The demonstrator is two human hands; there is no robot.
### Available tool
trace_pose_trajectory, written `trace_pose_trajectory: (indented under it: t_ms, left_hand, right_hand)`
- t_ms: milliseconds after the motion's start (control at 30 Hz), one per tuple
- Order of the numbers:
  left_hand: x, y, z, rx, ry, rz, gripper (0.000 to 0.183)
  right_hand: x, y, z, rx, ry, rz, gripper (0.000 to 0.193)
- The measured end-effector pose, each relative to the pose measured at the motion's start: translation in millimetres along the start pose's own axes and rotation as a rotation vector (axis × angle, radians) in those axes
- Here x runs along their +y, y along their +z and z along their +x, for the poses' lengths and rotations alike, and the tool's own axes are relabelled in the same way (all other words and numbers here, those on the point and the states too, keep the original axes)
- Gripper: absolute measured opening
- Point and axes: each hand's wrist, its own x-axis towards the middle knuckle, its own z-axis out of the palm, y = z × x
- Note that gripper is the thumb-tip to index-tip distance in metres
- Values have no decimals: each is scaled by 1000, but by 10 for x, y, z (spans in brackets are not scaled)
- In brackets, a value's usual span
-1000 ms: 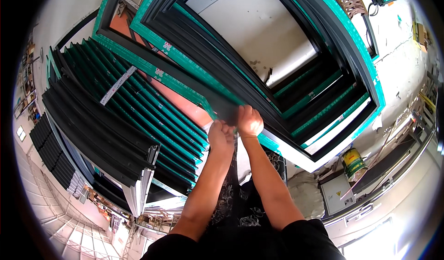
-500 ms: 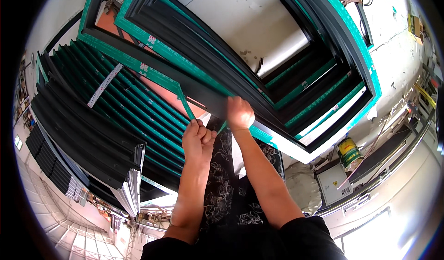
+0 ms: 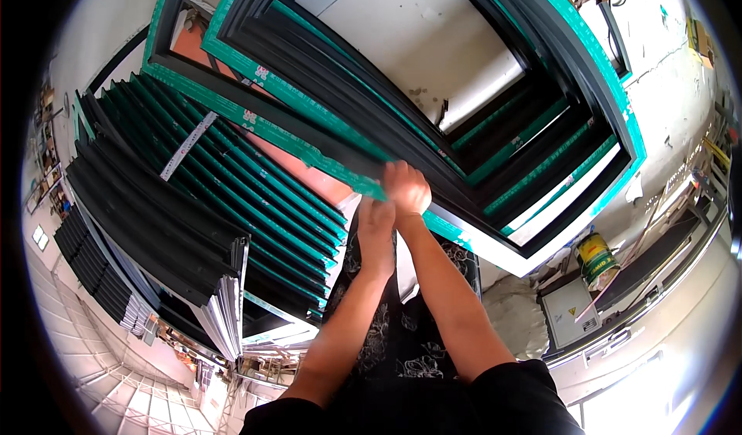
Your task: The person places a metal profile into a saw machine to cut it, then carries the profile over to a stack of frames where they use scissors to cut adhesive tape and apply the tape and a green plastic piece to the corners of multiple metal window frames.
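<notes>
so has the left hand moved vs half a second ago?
Yes. The left hand has come up and to the right, closing in beside the right hand at the green-taped edge of the dark frame. It was lower and further left.

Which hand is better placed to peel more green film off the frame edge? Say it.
Probably the left hand: it sits just below the green film on the dark frame, while the right hand rests on the frame, steadying it.

Stacked profiles (image 3: 201,203) crowd left; frame opening (image 3: 417,40) free.
</notes>
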Motion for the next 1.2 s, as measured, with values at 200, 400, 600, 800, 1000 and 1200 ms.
trace_pose_trajectory:
  t_ms: [200,400,600,800,1000,1200]
  left_hand:
    - [-31,12,193,133,-38,-157,21]
    - [167,-17,166,234,-206,-288,22]
    - [420,-134,44,207,-241,-283,23]
    - [653,-252,-43,183,-273,-311,22]
    - [794,-360,-95,150,-308,-367,21]
    - [978,-357,-163,158,-316,-345,24]
  right_hand:
    - [-1,-5,7,24,22,-5,32]
    - [-3,-51,2,49,-5,31,32]
    - [13,-49,14,24,5,31,33]
    - [-3,-63,17,33,9,47,34]
    - [-19,-100,28,18,36,65,32]
    - [-8,-115,32,9,46,64,34]
